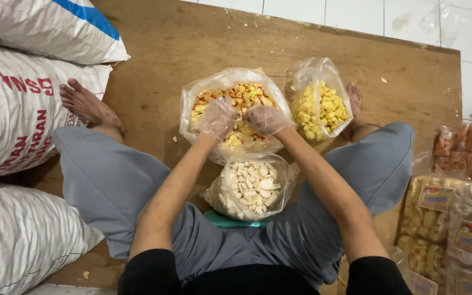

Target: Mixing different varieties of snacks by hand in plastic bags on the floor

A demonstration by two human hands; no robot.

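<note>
Mixed-cracker bag (192,106), clear plastic, sits open on the wooden board (154,49) between the person's feet. Both gloved hands are inside its mouth: left hand (217,117) curled loosely over the multicoloured crackers, right hand (266,120) bunched beside it, knuckles nearly touching. Can't tell if either actually grips any pieces. Yellow-cracker bag (320,106) just right of it, white-cracker bag (249,188) nearer the lap. Woven sacks (17,120) at left, sealed snack packs (454,218) at right.
</note>
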